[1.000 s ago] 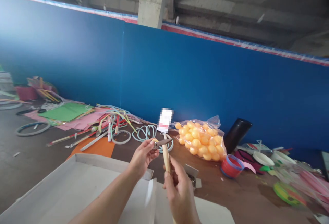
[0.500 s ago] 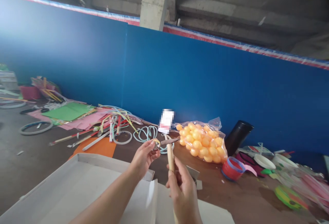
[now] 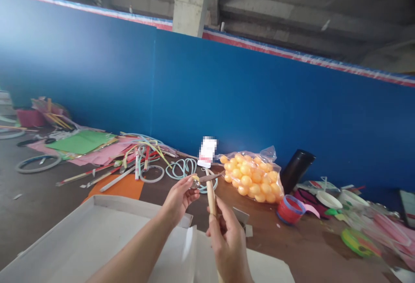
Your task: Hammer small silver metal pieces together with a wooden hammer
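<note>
My left hand [image 3: 179,198] is raised over the brown table [image 3: 42,207], its fingertips pinched on a small round metallic piece with an orange edge [image 3: 195,181]. My right hand [image 3: 228,244] grips a light wooden stick [image 3: 210,194] held upright; a thin grey blade-like part [image 3: 210,178] crosses its top and points toward the small piece. Both hands hover above the near corner of a shallow white cardboard tray [image 3: 106,226].
A clear bag of orange balls [image 3: 253,178] lies behind the hands. A black cylinder [image 3: 294,171], a red tape ring [image 3: 289,210], white bowls [image 3: 329,199], coiled pale-blue tubing [image 3: 181,168], coloured sticks and paper sheets [image 3: 82,142] are scattered along the blue wall [image 3: 227,101].
The hands keep nearly the same pose, drifting only slightly; the small piece stays pinched beside the stick's tip. The view shifted a little.
</note>
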The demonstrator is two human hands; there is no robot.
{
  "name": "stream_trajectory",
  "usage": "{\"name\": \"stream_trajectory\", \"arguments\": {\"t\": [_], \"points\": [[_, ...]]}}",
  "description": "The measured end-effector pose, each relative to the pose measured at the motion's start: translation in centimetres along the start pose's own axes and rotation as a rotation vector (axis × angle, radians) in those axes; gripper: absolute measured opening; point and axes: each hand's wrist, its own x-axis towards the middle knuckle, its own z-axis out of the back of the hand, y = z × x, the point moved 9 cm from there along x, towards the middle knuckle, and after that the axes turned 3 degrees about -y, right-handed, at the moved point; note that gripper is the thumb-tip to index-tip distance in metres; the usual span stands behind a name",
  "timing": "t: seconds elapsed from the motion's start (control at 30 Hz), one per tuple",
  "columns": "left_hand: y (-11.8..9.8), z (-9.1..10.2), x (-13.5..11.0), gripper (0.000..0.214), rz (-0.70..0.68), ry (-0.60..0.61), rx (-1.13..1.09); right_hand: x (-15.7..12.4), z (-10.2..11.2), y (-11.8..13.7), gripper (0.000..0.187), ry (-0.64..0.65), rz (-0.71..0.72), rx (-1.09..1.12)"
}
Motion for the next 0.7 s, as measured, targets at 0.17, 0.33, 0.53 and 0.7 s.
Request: {"name": "stream_trajectory", "arguments": {"t": [0.17, 0.33, 0.53, 0.7], "points": [[0.1, 0.1, 0.1, 0.028, 0.005, 0.01, -0.019, 0.0, 0.5, -0.5, 0.043, -0.034, -0.065, 0.049], [0.0, -0.1, -0.1, 0.027, 0.006, 0.018, -0.03, 0.0, 0.3, 0.3, 0.043, 0.003, 0.001, 0.016], [0.0, -0.4, -0.3, 0.024, 0.022, 0.019, -0.025, 0.0, 0.3, 0.9, 0.041, -0.017, 0.06, -0.051], [0.0, -0.4, -0.3, 0.025, 0.023, 0.007, -0.02, 0.0, 0.4, 0.9, 0.041, -0.033, 0.067, -0.07]]}}
